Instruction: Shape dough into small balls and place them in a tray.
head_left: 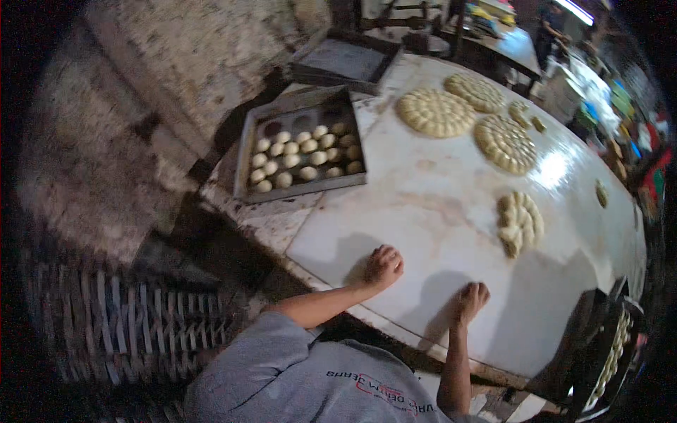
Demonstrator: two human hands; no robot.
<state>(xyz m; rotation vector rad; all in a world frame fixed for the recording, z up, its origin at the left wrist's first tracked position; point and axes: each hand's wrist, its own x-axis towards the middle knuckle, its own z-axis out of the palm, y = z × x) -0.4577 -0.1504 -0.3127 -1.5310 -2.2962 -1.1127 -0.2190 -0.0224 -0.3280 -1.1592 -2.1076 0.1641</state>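
My left hand is curled up on the pale worktop, close to its near edge. To its right, my right hand rests on the same surface with its fingers bent in. Whatever lies under or inside either hand is hidden. Beyond my right hand lies a coil of rope-like dough. Several dough balls sit in a square metal tray beyond my left hand. Three flat, ridged dough rounds lie toward the far side, with small dough pieces beside them.
A second dark tray stands behind the first. At the lower right is a dark-framed tray holding a braided strip. A slatted crate stands at the lower left, under a rough wall. A person is far off.
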